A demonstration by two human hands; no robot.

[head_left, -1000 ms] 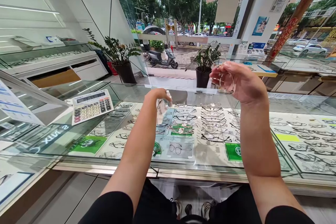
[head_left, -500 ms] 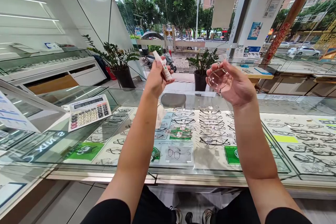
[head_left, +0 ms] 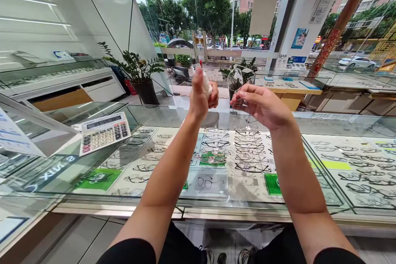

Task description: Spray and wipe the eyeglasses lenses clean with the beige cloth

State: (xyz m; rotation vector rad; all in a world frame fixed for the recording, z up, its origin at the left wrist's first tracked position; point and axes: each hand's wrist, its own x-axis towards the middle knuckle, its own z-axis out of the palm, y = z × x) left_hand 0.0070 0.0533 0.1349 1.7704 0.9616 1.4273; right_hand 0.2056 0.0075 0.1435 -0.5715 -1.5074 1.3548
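My left hand [head_left: 199, 101] is closed around a small white spray bottle [head_left: 207, 84], one finger raised over its top. Most of the bottle is hidden by the hand. To its right, my right hand [head_left: 267, 105] pinches a pair of thin-rimmed eyeglasses [head_left: 236, 76] by the fingertips. One clear lens stands up above the fingers, tilted, and the bottle points towards the glasses across a small gap. Both hands are held in the air above the glass display counter [head_left: 247, 203].
Rows of eyeglass frames [head_left: 249, 144] lie under the counter's glass. A calculator [head_left: 105, 133] rests on the left side. Beyond the counter are two potted plants [head_left: 145, 78], a large window, and another table [head_left: 286, 86] at the right.
My left hand has turned and moved right with the bottle, now nearer the glasses. My right hand has shifted slightly left and turned the glasses upward.
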